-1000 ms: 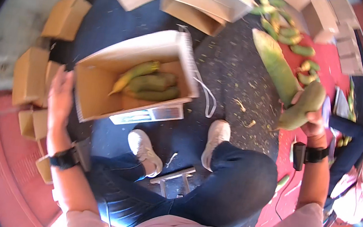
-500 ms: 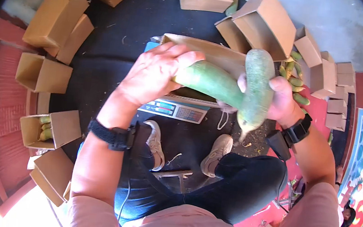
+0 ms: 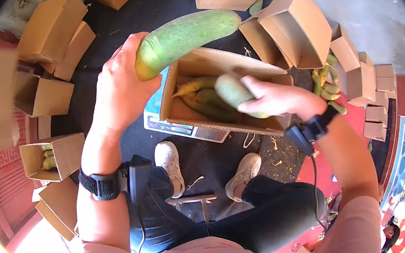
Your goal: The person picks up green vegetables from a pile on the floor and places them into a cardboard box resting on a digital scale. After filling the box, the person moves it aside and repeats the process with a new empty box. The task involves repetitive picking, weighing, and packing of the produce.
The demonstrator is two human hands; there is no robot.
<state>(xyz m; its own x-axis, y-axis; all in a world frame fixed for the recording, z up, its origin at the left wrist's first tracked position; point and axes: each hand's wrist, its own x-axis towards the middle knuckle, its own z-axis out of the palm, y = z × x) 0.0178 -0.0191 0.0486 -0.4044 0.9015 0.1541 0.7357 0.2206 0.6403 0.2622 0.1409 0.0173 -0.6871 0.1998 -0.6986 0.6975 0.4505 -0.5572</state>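
Note:
My left hand [image 3: 123, 84] grips the lower end of a long green radish [image 3: 188, 38], raised and tilted to the left of the open cardboard box [image 3: 220, 126]. Its other end points up and to the right, above the box's far edge. A second green radish [image 3: 232, 90], partly blurred, is in my right hand [image 3: 279, 99], low over the box's inside. Fingers wrap round its right part. Several green radishes with yellowish ends [image 3: 210, 103] lie in the box beneath it. The box rests on a scale [image 3: 182, 129] whose panel faces me.
Cardboard boxes [image 3: 53, 27] stand in a ring around the dark mat. One box at left [image 3: 67, 155] holds radishes. More radishes [image 3: 331, 86] lie at right beside boxes. My shoes [image 3: 244, 174] are just before the scale. A person [image 3: 391, 238] shows at the far right edge.
Both radishes were crossed together over the box. My left hand has swung its radish up and left; my right hand has lowered the other into the box's opening.

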